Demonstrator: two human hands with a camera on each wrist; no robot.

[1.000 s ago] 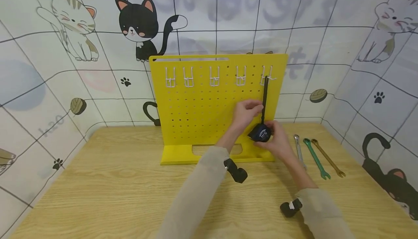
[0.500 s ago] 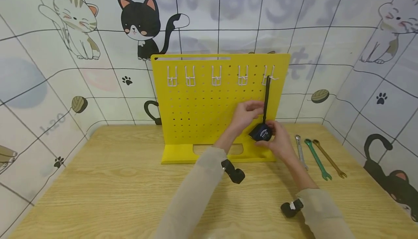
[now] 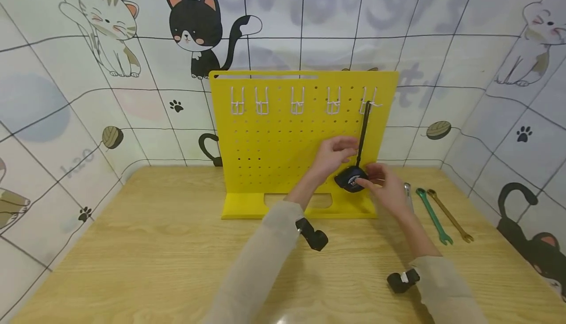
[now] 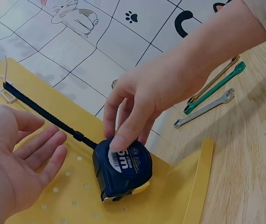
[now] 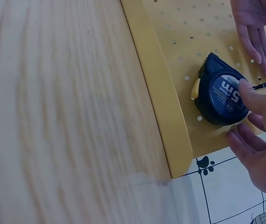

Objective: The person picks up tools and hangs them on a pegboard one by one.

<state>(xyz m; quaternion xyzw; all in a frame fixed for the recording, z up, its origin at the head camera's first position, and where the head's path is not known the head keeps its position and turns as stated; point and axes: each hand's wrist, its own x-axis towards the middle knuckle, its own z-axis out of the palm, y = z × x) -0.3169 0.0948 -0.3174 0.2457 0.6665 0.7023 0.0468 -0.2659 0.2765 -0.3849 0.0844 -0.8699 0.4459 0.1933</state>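
Observation:
A dark blue tape measure (image 3: 351, 179) with a 5m label hangs by its black wrist strap (image 4: 44, 111) from the rightmost white wire hook (image 3: 369, 103) of a yellow pegboard (image 3: 274, 152). My right hand (image 3: 389, 191) pinches its edge loosely: the thumb lies on the label, with the fingers at the side, as the right wrist view (image 5: 263, 126) of the hand shows. The left hand (image 3: 331, 157) is held palm toward the strap with fingers relaxed, grasping nothing. In the left wrist view a small gap separates that hand (image 4: 21, 158) from the strap.
Several more wire hooks (image 3: 297, 102) line the top of the pegboard. To its right, a silver wrench (image 4: 205, 108), a green wrench (image 3: 435, 218) and a gold wrench (image 3: 451, 216) lie on the wooden table (image 3: 168, 245). A cat-patterned sheet (image 3: 283, 53) stands behind.
My right thumb has shifted from the tape measure's lower edge up onto its face. The tape measure has swung slightly left, tilting its strap. My left hand stays near the strap.

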